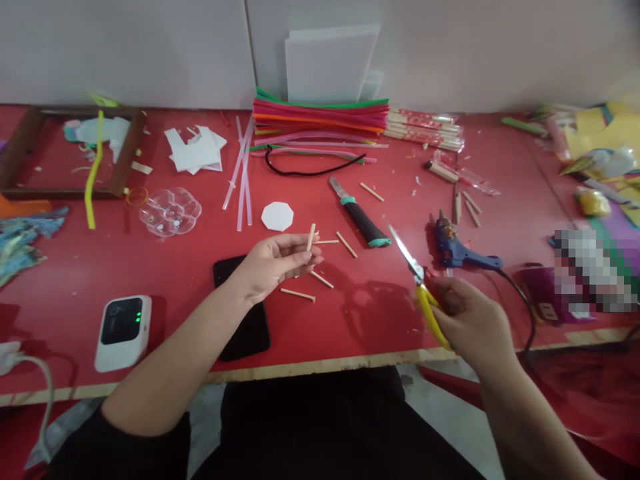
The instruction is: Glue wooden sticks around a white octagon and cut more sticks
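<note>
In the head view, pinching a short stick (311, 237) in the left hand (281, 261) above the red table (320, 333) and clasping scissors (428, 312) in the right hand (473, 320). Facing a knife (361, 219) between the hands, a glue gun (464, 255) near the right and a phone (250, 333) under the left wrist (247, 290). Seeing green lights (139, 312) on a white box (120, 353) and unreadable red markings (449, 119) on packets (423, 128).

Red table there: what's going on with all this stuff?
A person's left hand holds a short pale stick; the right hand holds yellow-handled scissors, apart from the stick. Similar sticks lie loose on the red table, near a black-handled knife. A blue glue gun rests beyond the right hand.
</note>
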Motion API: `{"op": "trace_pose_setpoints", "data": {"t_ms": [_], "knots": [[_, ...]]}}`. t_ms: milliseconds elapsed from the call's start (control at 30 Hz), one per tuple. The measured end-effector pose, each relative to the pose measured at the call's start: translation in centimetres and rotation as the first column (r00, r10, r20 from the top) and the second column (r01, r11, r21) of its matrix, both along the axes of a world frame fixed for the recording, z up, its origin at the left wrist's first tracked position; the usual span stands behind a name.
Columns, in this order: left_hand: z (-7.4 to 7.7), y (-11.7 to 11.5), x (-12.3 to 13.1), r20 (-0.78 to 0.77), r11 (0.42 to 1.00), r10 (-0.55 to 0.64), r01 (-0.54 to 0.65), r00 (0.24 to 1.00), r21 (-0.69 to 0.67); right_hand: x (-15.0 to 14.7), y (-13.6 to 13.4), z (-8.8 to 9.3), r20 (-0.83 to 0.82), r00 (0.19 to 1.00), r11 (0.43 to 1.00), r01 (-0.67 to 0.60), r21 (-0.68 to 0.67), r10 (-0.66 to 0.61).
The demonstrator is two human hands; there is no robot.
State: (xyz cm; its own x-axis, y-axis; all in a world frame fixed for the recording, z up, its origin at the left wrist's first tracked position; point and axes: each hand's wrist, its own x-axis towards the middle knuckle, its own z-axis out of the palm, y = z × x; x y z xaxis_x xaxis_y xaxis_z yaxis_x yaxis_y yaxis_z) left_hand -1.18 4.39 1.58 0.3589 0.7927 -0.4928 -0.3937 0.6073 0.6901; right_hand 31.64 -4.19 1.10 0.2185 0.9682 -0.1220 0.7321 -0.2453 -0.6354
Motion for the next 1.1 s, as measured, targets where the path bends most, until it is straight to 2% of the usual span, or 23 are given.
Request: {"op": "trace_pose_setpoints", "data": {"t_ms": [133,300,400,533,667,800,967,1100], "knots": [[-0.3,-0.2,0.0,-0.082,0.998,-0.043,0.045,0.996,0.033,-1.7,-1.1,1.5,-0.161,0.982,0.963,-0.136,-0.234,0.099],[-0.3,-0.3,0.1,-0.137,0.992,-0.126,0.125,0.983,-0.013,-3.1,-0.8,3.1,-0.417,0.901,0.867,-0.297,-0.400,0.116],[-0.3,-0.5,0.3,-0.130,0.989,-0.149,0.150,0.980,-0.003,-3.6,-0.4,4.3,-0.473,0.870,0.802,-0.380,-0.462,0.139],[-0.8,-0.7,0.5,-0.139,0.989,-0.087,0.102,0.986,0.105,-4.1,0.5,5.6,-0.460,0.845,0.724,-0.496,-0.480,0.273],[-1.2,-0.7,0.5,-0.169,0.992,-0.035,0.055,0.985,0.115,-4.7,1.0,5.9,-0.391,0.824,0.719,-0.556,-0.417,0.410],[-1.2,-0.7,0.6,-0.183,0.995,-0.014,0.032,0.983,0.099,-5.9,1.2,5.7,-0.347,0.798,0.694,-0.601,-0.396,0.493],[-1.0,-0.9,0.9,-0.177,0.997,-0.031,0.043,0.984,0.064,-7.5,1.6,5.7,-0.373,0.806,0.672,-0.590,-0.447,0.459],[-1.0,-1.0,1.0,-0.176,0.995,-0.047,0.061,0.983,0.077,-8.4,2.2,6.0,-0.342,0.820,0.684,-0.572,-0.454,0.459]]}}
